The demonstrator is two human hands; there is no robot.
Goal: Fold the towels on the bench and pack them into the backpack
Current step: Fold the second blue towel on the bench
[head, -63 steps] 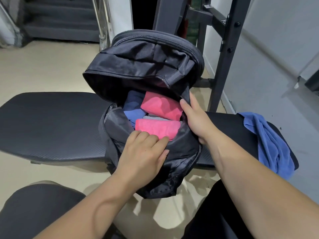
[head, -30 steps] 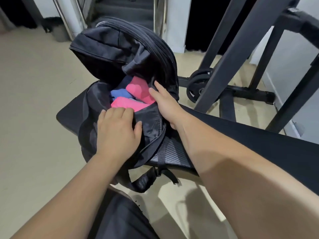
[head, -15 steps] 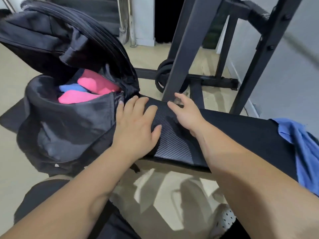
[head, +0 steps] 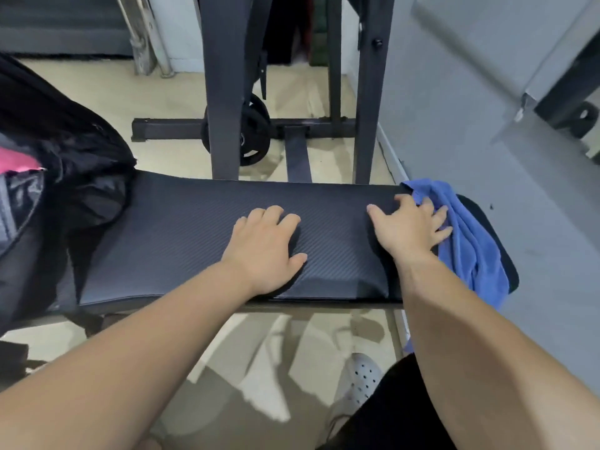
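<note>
The left edge cuts off your backpack, and you see only a corner of the pink towel inside.

One head-worn wide-angle cam, facing forward and steeply down over the table from close range. Backpack cropped at left edge, rack uprights far, floor near.

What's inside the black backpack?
A bit of pink towel peeks out of the backpack. The rest of the inside is hidden by its black fabric and the picture's edge.
</note>
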